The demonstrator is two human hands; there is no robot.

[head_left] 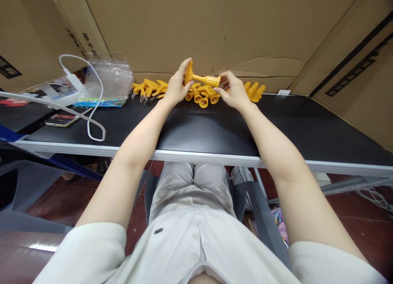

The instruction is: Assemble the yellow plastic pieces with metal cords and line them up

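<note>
Both my hands hold one yellow plastic clip part (pixel 201 78) just above the far side of the black table (pixel 215 128). My left hand (pixel 177 86) grips its wide flared end. My right hand (pixel 232 89) pinches the ribbed narrow end with fingertips. Beneath and around them lies a row of several more yellow plastic parts (pixel 204 96), some to the left (pixel 150 89) with small metal springs by them, some to the right (pixel 254 90).
A clear plastic bag (pixel 107 78) sits at the left over colourful strips. A white charger and cable (pixel 82 95) run to a phone (pixel 61 119) near the left edge. Cardboard sheets (pixel 215 26) wall the back and right side.
</note>
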